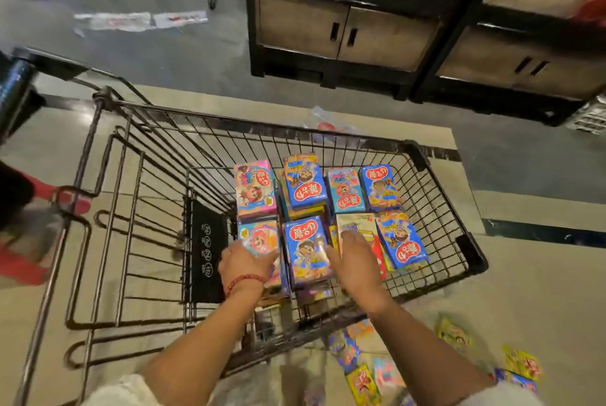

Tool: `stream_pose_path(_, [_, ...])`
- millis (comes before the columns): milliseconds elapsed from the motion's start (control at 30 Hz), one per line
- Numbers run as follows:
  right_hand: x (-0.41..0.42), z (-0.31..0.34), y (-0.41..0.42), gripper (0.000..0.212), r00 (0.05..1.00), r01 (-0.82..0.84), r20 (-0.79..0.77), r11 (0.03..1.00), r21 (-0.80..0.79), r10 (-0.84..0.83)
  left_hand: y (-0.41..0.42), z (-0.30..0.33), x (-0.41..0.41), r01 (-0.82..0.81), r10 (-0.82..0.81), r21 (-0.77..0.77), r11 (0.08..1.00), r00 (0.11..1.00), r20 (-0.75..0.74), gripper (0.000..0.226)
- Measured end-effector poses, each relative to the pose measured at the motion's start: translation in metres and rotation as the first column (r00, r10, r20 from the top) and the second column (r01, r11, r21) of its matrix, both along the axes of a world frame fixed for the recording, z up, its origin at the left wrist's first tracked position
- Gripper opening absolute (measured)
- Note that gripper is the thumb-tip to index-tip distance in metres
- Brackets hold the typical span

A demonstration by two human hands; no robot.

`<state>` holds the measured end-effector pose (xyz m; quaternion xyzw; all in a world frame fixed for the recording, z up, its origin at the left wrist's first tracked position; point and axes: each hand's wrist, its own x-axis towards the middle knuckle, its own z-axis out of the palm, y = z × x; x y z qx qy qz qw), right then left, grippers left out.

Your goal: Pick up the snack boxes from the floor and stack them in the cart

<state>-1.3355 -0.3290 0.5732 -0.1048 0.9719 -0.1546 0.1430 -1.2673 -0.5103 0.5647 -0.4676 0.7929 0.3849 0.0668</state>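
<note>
A black wire shopping cart (423, 156) holds several stacks of snack boxes, blue and pink. Both my hands reach over its near rim. My left hand (244, 263), with a red bead bracelet, rests on a pink box (259, 238) at the near left of the stacks. My right hand (355, 261) lies flat, fingers spread, over a pale box (357, 223) beside a blue box (303, 248). Neither hand visibly grips a box. More snack boxes (364, 382) lie scattered on the floor at the lower right, outside the cart.
The cart's folded child seat and red-capped handle (70, 199) are at the left. Dark display cabinets (347, 31) stand behind the cart. Another cart's wheel (212, 0) is at the top. A plastic wrapper (324, 125) lies on the floor beyond the cart.
</note>
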Motion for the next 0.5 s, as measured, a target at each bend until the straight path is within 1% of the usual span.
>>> stream_pose_path(133, [0.027, 0.027, 0.045, 0.049, 0.99, -0.072, -0.126, 0.997, -0.034, 0.067, 0.034, 0.042, 0.01, 0.041, -0.048, -0.041, 0.998, 0.981, -0.186, 0.061])
stream_pose_path(233, [0.06, 0.043, 0.089, 0.046, 0.976, -0.06, -0.215, 0.996, -0.065, 0.045, 0.075, 0.064, 0.026, 0.087, -0.106, -0.076, 0.993, 0.95, -0.295, 0.066])
stream_pose_path(300, [0.081, 0.048, 0.118, 0.048, 0.968, -0.048, -0.249, 0.997, -0.06, 0.032, 0.106, 0.075, 0.042, 0.127, -0.151, -0.089, 0.988, 0.92, -0.361, 0.059])
stream_pose_path(367, [0.102, 0.05, 0.143, 0.05, 0.969, -0.025, -0.245, 0.997, -0.066, 0.008, 0.139, 0.081, 0.06, 0.179, -0.204, -0.098, 0.979, 0.899, -0.387, 0.061])
stream_pose_path(433, [0.121, 0.047, 0.166, 0.05, 0.975, 0.005, -0.22, 0.999, -0.049, -0.016, 0.167, 0.082, 0.079, 0.249, -0.281, -0.134, 0.959, 0.895, -0.346, 0.075])
stream_pose_path(500, [0.14, 0.041, 0.185, 0.048, 0.983, 0.036, -0.179, 0.999, -0.022, -0.039, 0.19, 0.075, 0.098, 0.33, -0.372, -0.187, 0.925, 0.884, -0.282, 0.079])
